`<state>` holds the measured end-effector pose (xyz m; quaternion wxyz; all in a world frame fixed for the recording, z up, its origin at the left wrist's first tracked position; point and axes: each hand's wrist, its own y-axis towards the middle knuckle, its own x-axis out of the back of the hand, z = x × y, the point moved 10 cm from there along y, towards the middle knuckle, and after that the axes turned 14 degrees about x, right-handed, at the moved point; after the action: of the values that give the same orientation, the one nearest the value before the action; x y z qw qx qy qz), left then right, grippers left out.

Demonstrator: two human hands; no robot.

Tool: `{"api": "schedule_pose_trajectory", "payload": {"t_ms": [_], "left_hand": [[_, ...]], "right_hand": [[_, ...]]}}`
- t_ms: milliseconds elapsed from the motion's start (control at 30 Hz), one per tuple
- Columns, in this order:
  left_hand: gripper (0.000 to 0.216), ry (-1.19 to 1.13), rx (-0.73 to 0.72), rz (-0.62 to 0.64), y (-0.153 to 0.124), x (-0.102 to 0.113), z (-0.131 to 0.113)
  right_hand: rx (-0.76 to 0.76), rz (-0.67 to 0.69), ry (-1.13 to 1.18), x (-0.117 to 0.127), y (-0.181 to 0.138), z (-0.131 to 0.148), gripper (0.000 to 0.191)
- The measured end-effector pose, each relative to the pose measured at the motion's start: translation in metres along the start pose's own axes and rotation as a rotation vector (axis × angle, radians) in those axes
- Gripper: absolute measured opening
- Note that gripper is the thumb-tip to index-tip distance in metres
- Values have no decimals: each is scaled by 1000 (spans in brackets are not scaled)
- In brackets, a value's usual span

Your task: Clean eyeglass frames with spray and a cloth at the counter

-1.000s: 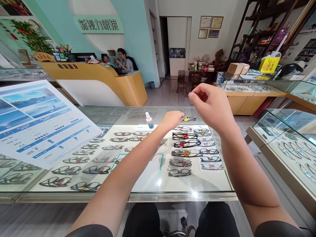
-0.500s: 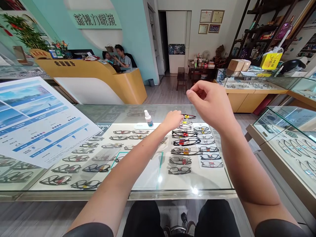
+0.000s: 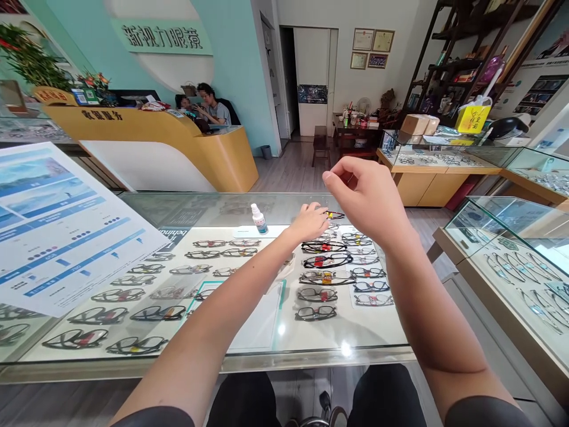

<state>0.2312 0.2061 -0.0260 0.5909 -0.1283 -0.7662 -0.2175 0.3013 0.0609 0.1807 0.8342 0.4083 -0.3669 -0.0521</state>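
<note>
My left hand (image 3: 310,221) reaches to the far side of the glass counter (image 3: 267,347) and pinches a pair of glasses with a red and yellow tag (image 3: 334,215) lying on top. My right hand (image 3: 367,193) hovers above and to the right of it, thumb and forefinger pinched together; whatever is between them is too small to make out. A column of dark-framed glasses (image 3: 324,261) lies on the counter just below both hands. A small white spray bottle (image 3: 258,219) stands left of my left hand.
A blue and white poster (image 3: 62,225) lies on the counter's left. Rows of glasses fill the case under the glass. Another glass case (image 3: 511,249) stands to the right. Two people sit behind a yellow reception desk (image 3: 178,142) at the back left.
The view has shifted slightly left. My right hand has drifted a little left and lower, still pinched. My left hand stays on the tagged glasses at the counter's far edge.
</note>
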Motion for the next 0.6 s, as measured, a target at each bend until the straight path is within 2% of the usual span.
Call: {"api": "schedule_pose_trajectory", "payload": {"t_ms": [200,300,400,500,600], "left_hand": [[44,15,14,-4,0,-4,-2],[44,35,13,-29,-2,3,-2],[44,44,19,-98,-4,24,-4],[45,-16,32,-206,-9,55,-10],[46,-130,11,-307,-19,84,-23]], "right_hand": [[-33,-10,-1,2,0,-2,25],[-38,-6,6,5,-1,-4,27],[-55,-30,-6,12,-3,-11,27],[-69,-78,-38,22,-3,-19,27],[-89,-35,-79,21,-3,-30,26]]}}
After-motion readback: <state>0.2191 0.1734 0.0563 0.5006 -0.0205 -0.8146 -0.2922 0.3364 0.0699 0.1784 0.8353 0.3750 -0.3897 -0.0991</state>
